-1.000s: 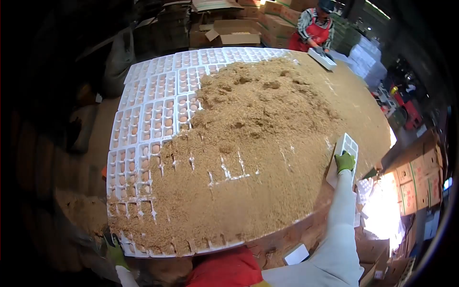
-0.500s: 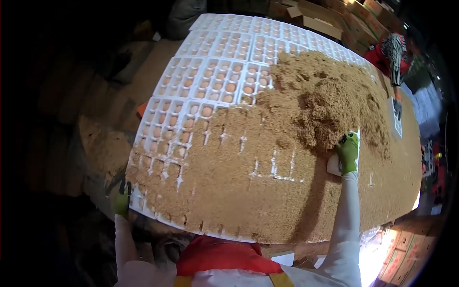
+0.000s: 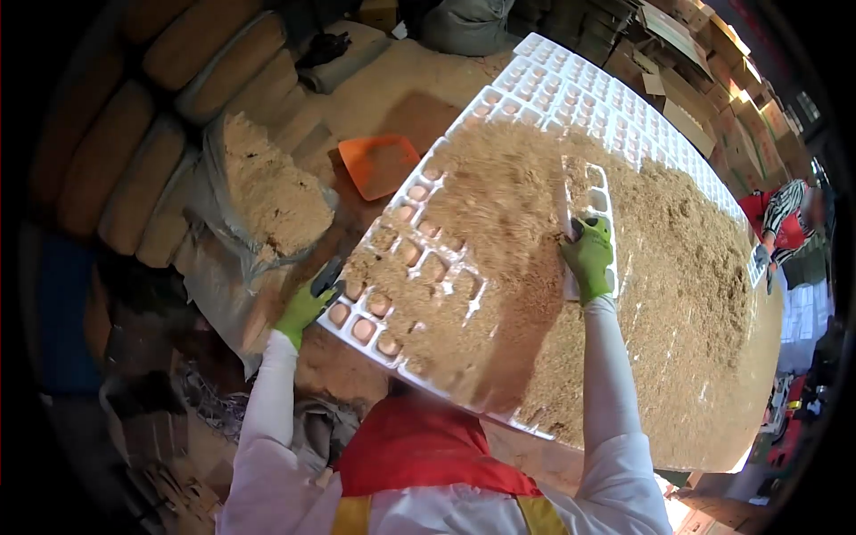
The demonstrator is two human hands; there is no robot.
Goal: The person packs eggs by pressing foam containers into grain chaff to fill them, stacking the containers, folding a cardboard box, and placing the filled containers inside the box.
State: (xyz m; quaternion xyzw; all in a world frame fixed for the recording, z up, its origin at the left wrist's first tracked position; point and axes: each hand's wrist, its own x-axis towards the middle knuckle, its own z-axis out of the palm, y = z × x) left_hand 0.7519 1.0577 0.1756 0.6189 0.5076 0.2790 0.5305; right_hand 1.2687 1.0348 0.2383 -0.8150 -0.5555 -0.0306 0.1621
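Observation:
Green-gloved, my right hand (image 3: 588, 254) grips a white foam tray (image 3: 597, 177) standing on edge in loose brown husk (image 3: 499, 178). Husk is heaped along the tray's left side. My left hand (image 3: 308, 303), in a green and black glove, rests at the left corner of the egg trays (image 3: 383, 357), its fingers near their rim; whether it grips the rim is unclear. Eggs (image 3: 363, 330) show in the cells at this corner and along the left edge. Husk covers much of the other trays.
An orange scoop (image 3: 378, 166) lies left of the trays, beside an open sack of husk (image 3: 267, 187). Full sacks (image 3: 201, 53) are stacked at the upper left. A co-worker (image 3: 785, 218) in a red apron stands at the far right, near cardboard boxes (image 3: 687, 107).
The view has turned left. My right hand has moved the foam tray leftward across the surface, and husk has shifted with it. My left hand stays near the left corner.

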